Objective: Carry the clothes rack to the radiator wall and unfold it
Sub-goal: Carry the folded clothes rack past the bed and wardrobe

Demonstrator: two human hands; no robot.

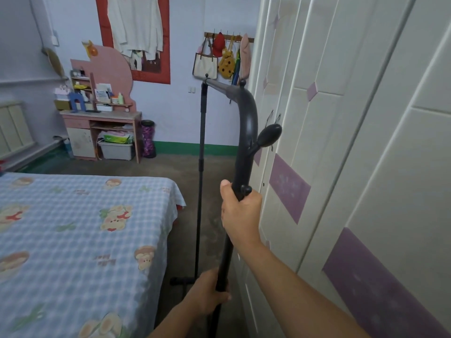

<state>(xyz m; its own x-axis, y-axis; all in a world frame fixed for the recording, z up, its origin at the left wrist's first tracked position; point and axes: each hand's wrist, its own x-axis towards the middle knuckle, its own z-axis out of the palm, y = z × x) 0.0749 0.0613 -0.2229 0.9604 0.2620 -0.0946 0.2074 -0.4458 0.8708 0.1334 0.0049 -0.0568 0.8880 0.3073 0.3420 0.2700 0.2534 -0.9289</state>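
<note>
The black clothes rack stands upright in the narrow aisle between bed and wardrobe. Its near post curves at the top into a horizontal bar that runs to a thin far post, whose foot rests on the floor. My right hand grips the near post just below a small knob. Lower down, my left hand is closed around the same post. The radiator is fixed to the left wall, far across the room beyond the bed.
A bed with a blue checked sheet fills the left. White and purple wardrobe doors line the right. A pink desk stands at the far wall, with bags and hats on hooks. Bare floor lies beyond the bed.
</note>
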